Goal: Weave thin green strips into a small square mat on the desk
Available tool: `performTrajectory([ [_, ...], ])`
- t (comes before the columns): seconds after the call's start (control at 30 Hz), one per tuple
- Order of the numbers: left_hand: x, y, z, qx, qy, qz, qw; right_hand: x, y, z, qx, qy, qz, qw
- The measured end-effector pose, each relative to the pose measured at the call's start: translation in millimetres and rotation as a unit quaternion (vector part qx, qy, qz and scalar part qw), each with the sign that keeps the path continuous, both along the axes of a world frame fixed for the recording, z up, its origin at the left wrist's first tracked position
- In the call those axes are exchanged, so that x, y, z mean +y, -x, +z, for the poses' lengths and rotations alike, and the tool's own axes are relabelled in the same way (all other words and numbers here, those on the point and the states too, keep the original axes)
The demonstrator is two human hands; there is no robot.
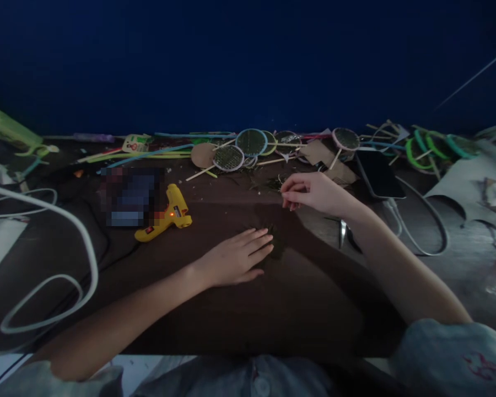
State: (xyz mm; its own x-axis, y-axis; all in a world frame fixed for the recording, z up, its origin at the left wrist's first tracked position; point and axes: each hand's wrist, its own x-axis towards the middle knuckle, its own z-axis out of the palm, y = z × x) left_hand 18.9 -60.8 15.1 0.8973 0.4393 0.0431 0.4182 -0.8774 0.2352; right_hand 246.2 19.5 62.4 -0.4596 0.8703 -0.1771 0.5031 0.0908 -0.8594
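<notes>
My left hand (237,258) lies flat on the dark tabletop (231,320), palm down, fingers stretched out. Under and beside its fingertips is a small patch of dark green bits (278,238), partly hidden by the hand. Raised above the table to the right, my right hand (308,193) has thumb and fingers drawn together in a pinch. Whatever may be between those fingertips is too small to tell. Thin green shreds (275,181) lie just beyond it. Close to the right forearm rests a shiny metal tool tip (343,234), its other end hidden.
A yellow glue gun (176,212) with a lit orange light lies left, beside a blurred-out patch. Round rimmed discs on sticks (251,143) line the back edge. A phone (380,173) with a white cable (442,231) sits right; another white cable (89,259) loops at left.
</notes>
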Motion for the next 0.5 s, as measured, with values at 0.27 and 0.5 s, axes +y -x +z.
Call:
performTrajectory([
  [0.27, -24.4, -8.7, -2.8, 0.005, -0.054, 0.088, 0.995, -0.5, -0.6, 1.2, 0.008, -0.011, 0.003, 1.000],
  [0.5, -1.9, 23.5, 1.9, 0.032, -0.080, 0.025, 0.996, -0.8, -0.6, 1.7, 0.009, -0.015, 0.007, 1.000],
])
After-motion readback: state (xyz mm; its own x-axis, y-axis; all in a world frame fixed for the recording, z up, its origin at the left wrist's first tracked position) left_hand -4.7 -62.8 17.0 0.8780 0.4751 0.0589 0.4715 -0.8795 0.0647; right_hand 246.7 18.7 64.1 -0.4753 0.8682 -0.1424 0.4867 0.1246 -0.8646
